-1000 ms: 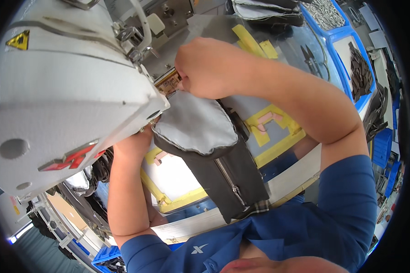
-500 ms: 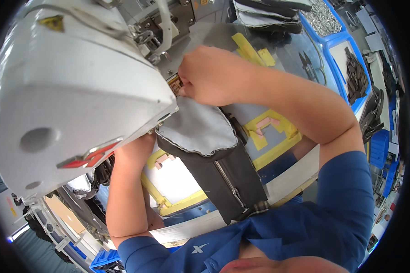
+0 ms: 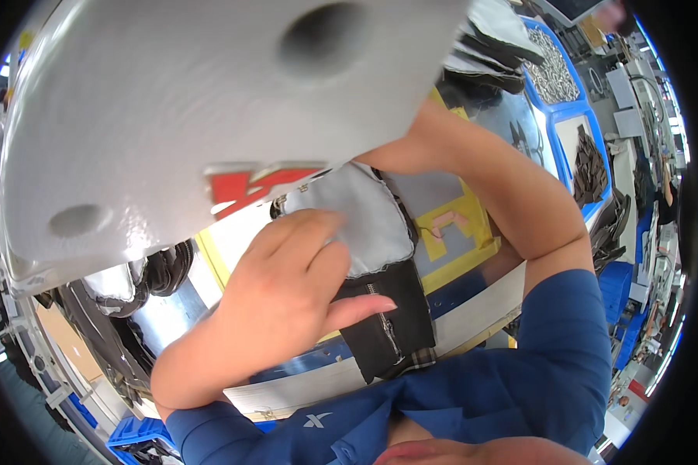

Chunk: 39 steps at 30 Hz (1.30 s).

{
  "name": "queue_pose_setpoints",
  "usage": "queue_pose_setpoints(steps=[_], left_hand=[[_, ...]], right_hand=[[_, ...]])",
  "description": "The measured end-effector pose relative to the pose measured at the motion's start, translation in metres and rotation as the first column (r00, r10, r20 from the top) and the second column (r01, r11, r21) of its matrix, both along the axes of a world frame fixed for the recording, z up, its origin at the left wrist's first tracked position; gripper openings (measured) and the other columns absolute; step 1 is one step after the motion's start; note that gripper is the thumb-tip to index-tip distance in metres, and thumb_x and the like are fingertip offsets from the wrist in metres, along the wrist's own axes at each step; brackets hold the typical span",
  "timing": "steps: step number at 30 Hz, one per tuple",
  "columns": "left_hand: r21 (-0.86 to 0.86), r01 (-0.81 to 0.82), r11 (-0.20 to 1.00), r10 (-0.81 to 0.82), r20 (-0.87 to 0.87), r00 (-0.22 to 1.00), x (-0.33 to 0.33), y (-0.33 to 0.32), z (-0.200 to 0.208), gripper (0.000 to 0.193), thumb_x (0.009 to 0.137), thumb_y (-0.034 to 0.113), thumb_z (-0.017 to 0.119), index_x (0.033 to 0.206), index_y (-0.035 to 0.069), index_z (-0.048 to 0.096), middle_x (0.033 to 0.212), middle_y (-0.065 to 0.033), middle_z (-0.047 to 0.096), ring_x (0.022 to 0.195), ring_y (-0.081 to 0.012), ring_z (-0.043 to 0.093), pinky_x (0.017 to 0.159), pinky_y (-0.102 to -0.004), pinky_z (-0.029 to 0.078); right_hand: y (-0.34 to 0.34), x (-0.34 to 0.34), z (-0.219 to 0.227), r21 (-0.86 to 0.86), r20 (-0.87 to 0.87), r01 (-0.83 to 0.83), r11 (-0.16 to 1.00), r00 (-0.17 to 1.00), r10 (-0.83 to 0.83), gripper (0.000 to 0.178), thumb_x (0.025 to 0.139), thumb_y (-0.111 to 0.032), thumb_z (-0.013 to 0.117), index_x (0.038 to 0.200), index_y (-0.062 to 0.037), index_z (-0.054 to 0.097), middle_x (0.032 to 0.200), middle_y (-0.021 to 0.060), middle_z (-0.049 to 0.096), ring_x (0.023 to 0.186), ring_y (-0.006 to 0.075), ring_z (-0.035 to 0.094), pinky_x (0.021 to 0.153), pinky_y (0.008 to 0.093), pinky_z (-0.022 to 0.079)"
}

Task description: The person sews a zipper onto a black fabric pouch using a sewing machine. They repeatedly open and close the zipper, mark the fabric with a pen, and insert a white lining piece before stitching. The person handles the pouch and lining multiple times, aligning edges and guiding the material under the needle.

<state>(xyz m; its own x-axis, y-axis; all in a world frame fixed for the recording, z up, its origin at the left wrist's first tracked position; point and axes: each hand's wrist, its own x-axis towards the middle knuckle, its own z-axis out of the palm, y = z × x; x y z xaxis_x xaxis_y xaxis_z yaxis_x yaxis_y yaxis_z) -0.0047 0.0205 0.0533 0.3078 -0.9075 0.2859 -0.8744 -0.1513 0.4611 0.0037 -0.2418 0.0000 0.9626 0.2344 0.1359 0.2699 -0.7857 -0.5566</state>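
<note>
My left hand (image 3: 287, 267) is over the light-grey lining of a dark fabric piece (image 3: 357, 221), thumb stretched out to the right and fingers apart, holding nothing. Whether its fingertips touch the lining I cannot tell. Below the lining hangs a black panel with a metal zipper (image 3: 384, 318), running toward my body. The big white sewing machine head (image 3: 209, 101) covers the upper left. Behind its edge goes my right hand (image 3: 399, 153); only the wrist side shows, near the far end of the piece, and its fingers are hidden.
Yellow tape (image 3: 461, 267) marks the table plate. At the back right lie stacked fabric pieces (image 3: 492, 58), scissors (image 3: 520, 139), a blue bin of metal parts (image 3: 551, 70) and a blue tray of dark strips (image 3: 589, 167). More dark pieces (image 3: 139, 279) lie left.
My left hand has come out from beside the machine, toward me and over the lining, and opened. My view has shifted, so the machine head now hides my right hand's fingers.
</note>
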Motion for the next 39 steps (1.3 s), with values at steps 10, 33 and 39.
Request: queue_pose_setpoints(steps=[10, 33, 39], left_hand=[[0.193, 0.01, 0.981, 0.004, -0.072, 0.997, 0.002, -0.009, -0.012, 0.071, 0.077, 0.048, 0.084, 0.123, -0.003, 0.064, 0.13, -0.0232, 0.063, 0.111, -0.0415, 0.064, 0.1, -0.0471, 0.052], [0.45, -0.01, 0.893, 0.032, -0.042, 0.999, 0.003, -0.003, 0.007, 0.06, 0.078, 0.042, 0.085, 0.115, -0.002, 0.067, 0.127, -0.0245, 0.063, 0.106, -0.0392, 0.067, 0.095, -0.0442, 0.054], [0.47, -0.013, 0.882, 0.04, -0.047, 0.998, 0.004, -0.002, 0.008, 0.06, 0.079, 0.042, 0.084, 0.115, -0.002, 0.068, 0.127, -0.0247, 0.064, 0.108, -0.0384, 0.067, 0.096, -0.0436, 0.054]], right_hand=[[0.009, -0.009, 0.008, -0.039, 0.027, 0.089, 0.995, 0.996, -0.088, 0.023, 0.083, -0.02, 0.073, 0.078, 0.0024, 0.073, 0.077, 0.02, 0.071, 0.081, 0.0414, 0.07, 0.075, 0.0482, 0.054], [0.031, -0.007, 0.005, 0.008, 0.083, 0.051, 0.999, 0.995, -0.052, 0.025, 0.085, -0.014, 0.066, 0.107, -0.0082, 0.073, 0.102, 0.0191, 0.074, 0.095, 0.0435, 0.068, 0.081, 0.0499, 0.056], [0.036, -0.018, 0.019, -0.035, -0.116, 0.132, 0.991, 0.984, -0.135, 0.026, 0.084, -0.014, 0.066, 0.108, -0.009, 0.074, 0.099, 0.0188, 0.074, 0.091, 0.0444, 0.068, 0.079, 0.05, 0.057]])
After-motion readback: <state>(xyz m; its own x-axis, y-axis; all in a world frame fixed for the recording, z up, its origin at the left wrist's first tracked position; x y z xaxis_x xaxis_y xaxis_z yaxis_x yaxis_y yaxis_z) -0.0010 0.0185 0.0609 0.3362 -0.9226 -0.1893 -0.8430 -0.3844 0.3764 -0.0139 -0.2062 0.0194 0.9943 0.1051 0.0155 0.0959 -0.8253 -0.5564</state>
